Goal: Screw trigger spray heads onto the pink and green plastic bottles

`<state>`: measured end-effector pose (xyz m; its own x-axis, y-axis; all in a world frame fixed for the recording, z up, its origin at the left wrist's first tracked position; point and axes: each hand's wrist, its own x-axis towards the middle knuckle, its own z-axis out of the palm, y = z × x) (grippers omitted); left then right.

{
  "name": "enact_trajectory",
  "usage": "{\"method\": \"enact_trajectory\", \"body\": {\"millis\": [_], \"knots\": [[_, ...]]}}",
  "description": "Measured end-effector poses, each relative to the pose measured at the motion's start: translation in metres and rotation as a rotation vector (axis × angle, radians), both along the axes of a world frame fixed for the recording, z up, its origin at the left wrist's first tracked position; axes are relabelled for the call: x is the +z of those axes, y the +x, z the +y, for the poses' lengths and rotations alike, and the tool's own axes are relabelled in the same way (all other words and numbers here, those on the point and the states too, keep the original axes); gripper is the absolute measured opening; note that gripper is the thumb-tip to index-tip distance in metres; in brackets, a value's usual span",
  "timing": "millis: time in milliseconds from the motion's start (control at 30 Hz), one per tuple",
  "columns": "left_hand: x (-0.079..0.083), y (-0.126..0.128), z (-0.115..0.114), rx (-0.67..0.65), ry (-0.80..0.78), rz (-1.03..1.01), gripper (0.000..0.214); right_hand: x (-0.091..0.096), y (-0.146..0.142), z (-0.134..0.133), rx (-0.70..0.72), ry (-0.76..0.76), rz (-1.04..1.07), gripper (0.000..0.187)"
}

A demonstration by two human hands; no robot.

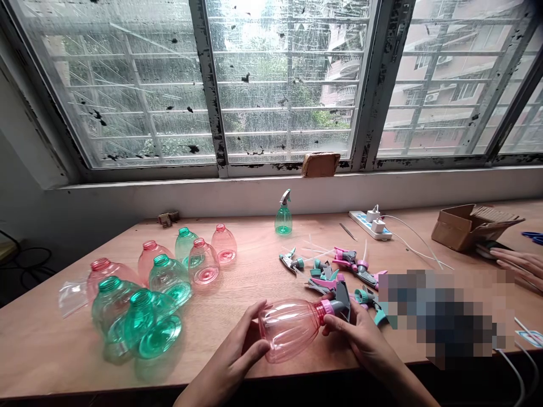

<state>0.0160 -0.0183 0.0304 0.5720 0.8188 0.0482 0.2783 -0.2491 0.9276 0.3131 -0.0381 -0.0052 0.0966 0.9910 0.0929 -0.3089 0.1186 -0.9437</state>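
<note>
A clear pink spray bottle (292, 328) lies sideways between my hands, near the table's front edge. My left hand (244, 342) is wrapped round its base. My right hand (354, 328) grips the pink collar and grey trigger head (341, 302) at the neck, which sits on the bottle's mouth. Just behind, loose spray heads (324, 271) in pink, teal and grey lie in a heap with thin tubes. To the left stand several open bottles, among them a green bottle (153, 322) and a pink bottle (205, 263).
A complete green spray bottle (283, 217) stands at the back. Farther right are a power strip (370, 225) with cables, a cardboard box (470, 226) and blue scissors (532, 236). Another person's hand (520, 265) rests at the right edge. A plastic bag (74, 297) lies at left.
</note>
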Motion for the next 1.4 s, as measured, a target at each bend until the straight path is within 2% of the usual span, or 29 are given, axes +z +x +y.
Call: {"method": "enact_trajectory", "body": {"millis": [167, 333, 567, 667, 867, 967, 1033, 1133, 1200, 1400], "knots": [[-0.005, 0.001, 0.000, 0.008, 0.096, 0.044, 0.079, 0.004, -0.002, -0.001, -0.023, 0.000, 0.015, 0.043], [-0.006, 0.001, 0.001, 0.019, 0.107, 0.060, 0.085, 0.007, -0.003, -0.003, -0.016, 0.005, 0.017, 0.043], [-0.006, 0.002, 0.001, 0.049, 0.046, -0.019, 0.075, 0.008, -0.004, -0.003, -0.011, 0.011, 0.035, 0.042], [-0.005, 0.003, 0.002, 0.048, 0.047, -0.031, 0.078, 0.008, -0.004, -0.003, -0.008, 0.013, 0.046, 0.042], [-0.010, 0.006, 0.006, 0.072, 0.294, 0.036, 0.082, 0.006, -0.003, -0.002, -0.009, 0.011, 0.051, 0.043], [-0.008, 0.004, 0.003, 0.027, 0.251, 0.069, 0.097, 0.003, -0.001, -0.001, -0.004, 0.005, 0.040, 0.041], [-0.005, 0.001, 0.000, -0.001, 0.188, 0.086, 0.099, 0.002, -0.001, -0.001, -0.005, 0.003, 0.025, 0.040], [0.001, -0.002, -0.003, 0.015, 0.099, 0.071, 0.078, 0.003, -0.001, -0.001, 0.020, 0.013, 0.025, 0.039], [0.001, -0.002, -0.003, 0.025, 0.063, 0.058, 0.071, 0.005, -0.002, -0.002, 0.034, 0.018, 0.042, 0.039], [-0.009, 0.001, 0.002, 0.017, 0.151, 0.054, 0.097, 0.006, -0.003, -0.002, 0.026, 0.026, 0.060, 0.037]]}}
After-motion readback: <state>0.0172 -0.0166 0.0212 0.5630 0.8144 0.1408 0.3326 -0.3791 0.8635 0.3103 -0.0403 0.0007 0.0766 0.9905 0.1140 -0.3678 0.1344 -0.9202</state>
